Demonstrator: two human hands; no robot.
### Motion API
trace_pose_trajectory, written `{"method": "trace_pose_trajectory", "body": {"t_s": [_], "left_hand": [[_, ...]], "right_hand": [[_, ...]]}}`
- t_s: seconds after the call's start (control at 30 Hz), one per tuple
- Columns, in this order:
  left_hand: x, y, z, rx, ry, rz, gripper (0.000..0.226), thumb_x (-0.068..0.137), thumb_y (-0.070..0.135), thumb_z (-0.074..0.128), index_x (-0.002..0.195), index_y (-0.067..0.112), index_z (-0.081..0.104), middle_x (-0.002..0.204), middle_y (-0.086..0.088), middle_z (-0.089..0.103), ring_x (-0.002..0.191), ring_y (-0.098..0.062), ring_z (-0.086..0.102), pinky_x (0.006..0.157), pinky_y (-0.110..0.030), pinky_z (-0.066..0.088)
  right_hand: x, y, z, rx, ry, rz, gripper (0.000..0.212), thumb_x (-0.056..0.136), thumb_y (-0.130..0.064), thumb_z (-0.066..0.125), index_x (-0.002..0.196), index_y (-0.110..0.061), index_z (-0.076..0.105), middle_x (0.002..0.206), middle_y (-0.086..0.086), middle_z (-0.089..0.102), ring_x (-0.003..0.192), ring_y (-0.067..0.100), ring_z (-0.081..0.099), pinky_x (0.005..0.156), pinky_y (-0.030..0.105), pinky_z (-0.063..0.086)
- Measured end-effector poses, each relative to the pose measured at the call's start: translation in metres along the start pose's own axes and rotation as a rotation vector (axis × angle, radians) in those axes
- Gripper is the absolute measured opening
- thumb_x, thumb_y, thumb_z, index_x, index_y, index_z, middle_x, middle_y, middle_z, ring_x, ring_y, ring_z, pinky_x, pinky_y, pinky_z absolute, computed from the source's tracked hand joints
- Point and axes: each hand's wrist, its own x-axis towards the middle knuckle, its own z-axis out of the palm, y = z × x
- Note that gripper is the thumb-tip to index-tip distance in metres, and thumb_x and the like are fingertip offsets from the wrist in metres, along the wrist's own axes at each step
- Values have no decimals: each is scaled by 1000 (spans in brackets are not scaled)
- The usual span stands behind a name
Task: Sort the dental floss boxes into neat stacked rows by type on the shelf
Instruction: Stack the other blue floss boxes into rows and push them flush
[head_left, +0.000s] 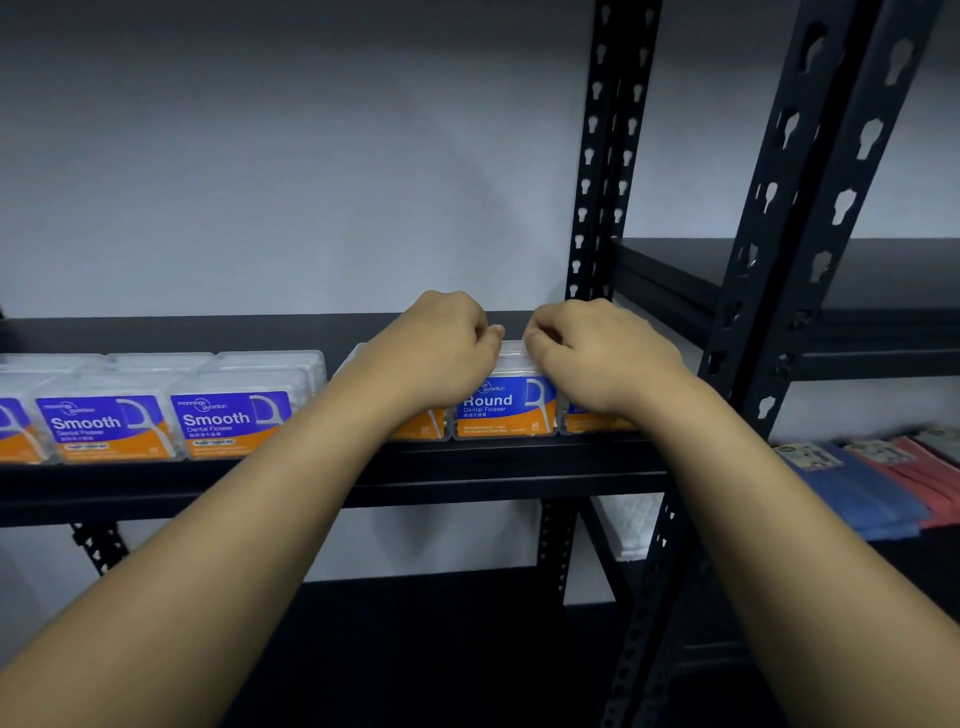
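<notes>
On the black shelf (332, 478) stands a row of clear boxes with purple-and-orange labels. The Smooth boxes (228, 423) fill the left part, several wide and some deep. To the right stand the Round boxes, the middle Round box (506, 408) facing me. My left hand (441, 353) and my right hand (597, 353) rest on top of the Round boxes, fingers curled over the top edge of the middle one. The neighbouring Round boxes are mostly hidden under my wrists. Whether either hand truly grips a box is unclear.
A black slotted upright (602, 156) stands just behind my right hand, and a second rack post (789, 218) leans across the right. On the rack to the right lie folded blue and red cloth packs (883, 483). A grey wall is behind the shelf.
</notes>
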Motion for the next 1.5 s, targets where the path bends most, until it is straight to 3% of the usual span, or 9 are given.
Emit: {"method": "trace_pose_trajectory", "body": {"t_s": [0.27, 0.37, 0.47, 0.57, 0.7, 0.87, 1.1, 1.33, 1.5], "left_hand": [[1, 5, -2, -59, 53, -20, 42, 104, 38, 44, 70, 15, 56, 72, -1, 60, 69, -13, 60, 52, -27, 38], [0, 4, -18, -80, 43, 6, 44, 104, 40, 42, 87, 9, 69, 84, -5, 67, 83, -22, 64, 66, -35, 49], [-2, -2, -37, -48, 58, 26, 41, 105, 43, 40, 94, 15, 68, 87, 0, 65, 86, -20, 62, 70, -32, 43], [-10, -12, -41, -9, 34, 17, 41, 105, 46, 37, 89, 19, 64, 84, 3, 63, 82, -17, 60, 66, -31, 41], [-23, -17, -20, 61, 3, 24, 47, 103, 54, 33, 89, 21, 63, 88, -1, 66, 84, -21, 64, 74, -35, 51], [-27, -14, -7, 206, 127, 44, 56, 99, 63, 26, 88, 22, 63, 89, 0, 70, 85, -25, 66, 75, -39, 53], [-28, -7, 0, 287, 182, 37, 53, 104, 55, 23, 91, 20, 61, 95, -6, 70, 88, -28, 65, 74, -39, 46], [-29, -7, 3, 323, 178, 26, 56, 103, 59, 21, 94, 19, 60, 95, -5, 70, 87, -25, 65, 71, -37, 42], [-29, -6, 2, 324, 179, 28, 56, 103, 59, 21, 94, 20, 60, 94, -4, 70, 82, -23, 63, 70, -37, 43]], "right_hand": [[3, -4, -1, 40, 2, 6, 32, 96, -41, 40, 90, -23, 65, 91, -1, 72, 86, 22, 69, 72, 43, 59], [3, -5, -4, 48, 8, -6, 31, 96, -44, 43, 88, -23, 65, 87, -2, 70, 83, 22, 68, 70, 39, 57], [1, -9, -10, -1, 50, -58, 34, 100, -49, 44, 96, -26, 68, 83, -5, 69, 81, 19, 64, 67, 35, 50], [-2, -7, -14, -34, 33, -68, 39, 103, -52, 40, 106, -27, 69, 91, -6, 71, 86, 18, 65, 72, 36, 53], [-5, -2, -10, 27, -40, -29, 41, 103, -56, 36, 101, -29, 67, 87, -8, 70, 85, 15, 67, 72, 37, 55], [-5, -4, -9, 37, -72, -15, 41, 100, -62, 38, 113, -35, 67, 98, -8, 74, 92, 13, 69, 79, 40, 59], [-3, -3, -4, 29, -43, -23, 27, 98, -57, 40, 96, -38, 58, 94, -7, 73, 86, 13, 70, 73, 39, 60], [-4, -2, -1, 18, -18, 2, 32, 97, -56, 41, 90, -31, 61, 82, -8, 69, 79, 12, 68, 67, 33, 56], [-8, -5, -2, 21, 2, 42, 32, 97, -52, 43, 93, -28, 65, 87, -4, 72, 82, 16, 69, 72, 39, 60]]}}
